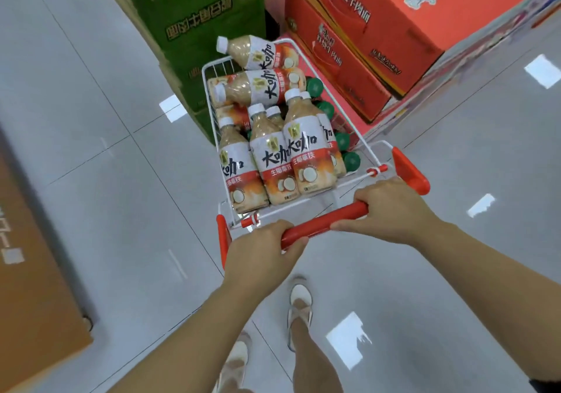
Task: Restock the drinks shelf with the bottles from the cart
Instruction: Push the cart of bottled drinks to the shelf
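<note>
Under the fingers: red handle bar (324,224) of a small white wire cart (353,119). Left hand (264,251) and right hand (391,210) both clenched round the bar, one towards each end. Just beyond the fingers, inside the basket: bottles (274,164) of pale milky drink, white caps, several upright, two lying loose across the top. Topmost bottle (255,50) rests on the far rim, cap overhanging. Beyond the right hand's fingers, along that side of the basket: dark bottles with green caps (351,160). Farther out from the fingers: green carton (197,28) and stacked red cartons (364,46), close to the cart's front. Drinks shelf: not in view; unloading apparently not yet begun. Risk, as judged: a bump against the cartons or a sharp turn would likely roll the topmost bottle over the rim onto the floor (121,180).
</note>
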Demonstrator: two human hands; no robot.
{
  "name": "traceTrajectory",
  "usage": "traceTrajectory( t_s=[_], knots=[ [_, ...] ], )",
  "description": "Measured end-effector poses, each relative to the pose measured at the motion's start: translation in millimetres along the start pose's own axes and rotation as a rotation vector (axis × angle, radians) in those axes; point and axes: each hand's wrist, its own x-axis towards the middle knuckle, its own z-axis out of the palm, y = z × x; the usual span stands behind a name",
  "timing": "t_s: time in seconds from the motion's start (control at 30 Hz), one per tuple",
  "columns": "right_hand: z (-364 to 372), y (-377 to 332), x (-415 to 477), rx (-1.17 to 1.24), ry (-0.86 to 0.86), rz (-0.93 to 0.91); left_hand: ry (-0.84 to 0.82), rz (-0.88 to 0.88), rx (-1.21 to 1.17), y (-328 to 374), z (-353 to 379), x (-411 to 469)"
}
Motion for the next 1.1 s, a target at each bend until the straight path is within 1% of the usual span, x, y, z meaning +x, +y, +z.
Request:
traceTrajectory(
  t_s=[0.13, 0.27, 0.33, 0.4, 0.5, 0.6, 0.73, 0.9, 1.1],
  knots=[
    [24, -38, -39, 0.035, -0.077, 0.052, -0.019, 0.067, 0.043, -25, 5, -38],
    [56, -79, -85, 0.059, -0.076, 0.135, -0.002, 0.191, 0.105, -53, 12, -81],
    [74, -101, -108, 0.072, -0.074, 0.199, 0.019, 0.296, 0.169, -68, 17, -102],
    [90, -123, -132, 0.094, -0.087, 0.253, 0.084, 0.432, 0.266, -82, 24, -122],
    [109, -150, -168, 0.147, -0.113, 0.313, 0.17, 0.57, 0.331, -99, 35, -147],
    [126, -167, -200, 0.179, -0.124, 0.363, 0.175, 0.683, 0.348, -103, 43, -166],
    [147, -174, -237, 0.226, -0.11, 0.448, 0.125, 0.777, 0.346, -95, 56, -180],
    [159, -162, -270, 0.303, -0.052, 0.563, 0.081, 0.905, 0.374, -65, 67, -171],
    [178, -133, -294, 0.371, 0.114, 0.678, -0.009, 1.053, 0.417, -17, 81, -133]
  ],
)
